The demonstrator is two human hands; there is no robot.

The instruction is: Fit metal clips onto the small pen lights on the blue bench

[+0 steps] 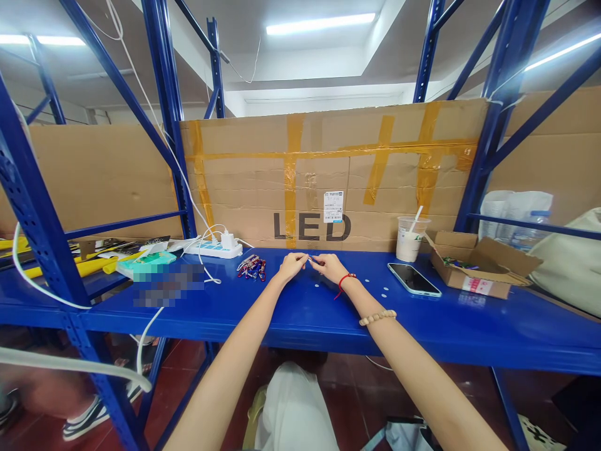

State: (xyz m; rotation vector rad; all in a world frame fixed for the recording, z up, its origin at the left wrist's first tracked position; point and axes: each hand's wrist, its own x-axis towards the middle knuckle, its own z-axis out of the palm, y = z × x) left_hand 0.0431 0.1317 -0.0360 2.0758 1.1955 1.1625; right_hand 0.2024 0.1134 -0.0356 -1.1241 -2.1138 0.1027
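Pinching away at one tiny part: the left hand [292, 265] and right hand [330, 267] are meeting fingertip to fingertip just above the blue shelf [300, 310], both curled nearly closed around a small bluish piece [313, 257] that's sitting between them. It's too small to say what it actually is. The right arm is wearing two bands, a red string [346, 280] at the wrist and a beaded bracelet [377, 317] further up.

Counting the rest: one little pile of colourful small parts [252, 267] is lying just left of the left hand, touching the shelf; I can't count the pieces in it. A few pale round dots [385, 292] are scattered on the shelf near the right hand. One phone [414, 279] is lying flat to the right, screen up.

Containers: one clear plastic cup [410, 238] with a straw is standing upright behind the phone, holding some pale drink. One open cardboard box [479, 268] is sitting further right, with a few colourful bits showing inside. One white power strip [213, 250] with a plugged-in charger is resting at the back left, cables trailing off. A big taped cardboard sheet [328, 175] marked LED is standing behind everything.
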